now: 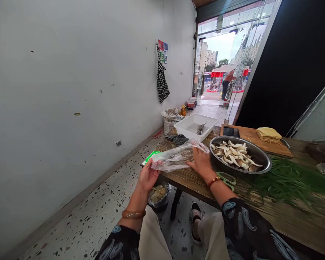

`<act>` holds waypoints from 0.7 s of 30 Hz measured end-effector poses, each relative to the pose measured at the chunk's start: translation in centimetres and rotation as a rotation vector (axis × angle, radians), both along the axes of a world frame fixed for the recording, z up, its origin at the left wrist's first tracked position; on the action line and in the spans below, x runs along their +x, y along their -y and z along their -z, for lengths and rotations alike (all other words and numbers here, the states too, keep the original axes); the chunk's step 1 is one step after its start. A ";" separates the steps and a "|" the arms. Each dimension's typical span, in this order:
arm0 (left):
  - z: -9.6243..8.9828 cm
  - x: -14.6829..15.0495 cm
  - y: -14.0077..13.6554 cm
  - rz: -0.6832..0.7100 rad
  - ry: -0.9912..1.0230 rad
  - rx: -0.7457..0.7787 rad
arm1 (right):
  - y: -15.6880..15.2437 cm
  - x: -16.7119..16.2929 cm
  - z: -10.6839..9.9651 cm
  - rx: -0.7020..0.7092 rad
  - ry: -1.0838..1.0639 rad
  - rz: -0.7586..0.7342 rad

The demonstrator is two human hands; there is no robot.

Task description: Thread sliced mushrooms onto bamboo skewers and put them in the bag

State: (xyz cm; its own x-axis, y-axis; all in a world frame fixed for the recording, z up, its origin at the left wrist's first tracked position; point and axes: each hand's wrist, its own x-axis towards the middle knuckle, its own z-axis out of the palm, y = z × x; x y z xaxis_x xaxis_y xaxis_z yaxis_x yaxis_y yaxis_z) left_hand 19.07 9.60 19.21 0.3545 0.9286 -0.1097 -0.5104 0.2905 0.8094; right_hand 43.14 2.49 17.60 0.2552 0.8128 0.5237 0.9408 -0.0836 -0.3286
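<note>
A clear plastic bag stretches between my two hands above the table's front left corner. My left hand pinches its left end, fingers closed on the film. On the other end, my right hand grips the plastic, its fingertips partly behind the film. To the right of that hand stands a steel bowl holding sliced mushrooms. Green-handled scissors lie by my right wrist. Partly covered by the bag and my left hand is a green-and-white flat item at the table edge.
A white tub with metal skewers stands farther back, a dark cloth before it. Yellow sheets rest on a cutting board. Green leaves spread rightward. Below the table is a waste bin; a wall runs along the left.
</note>
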 end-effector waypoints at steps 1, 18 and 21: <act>-0.3 0.3 -0.3 -0.025 0.020 0.004 | -0.1 0.1 0.2 -0.016 -0.001 0.010; -1.8 7.9 0.8 0.055 -0.946 0.924 | 1.3 0.2 -1.7 -0.186 -0.029 -0.222; 0.1 9.2 -2.4 0.083 -1.092 0.945 | 2.1 -0.8 -1.2 -0.223 0.002 -0.391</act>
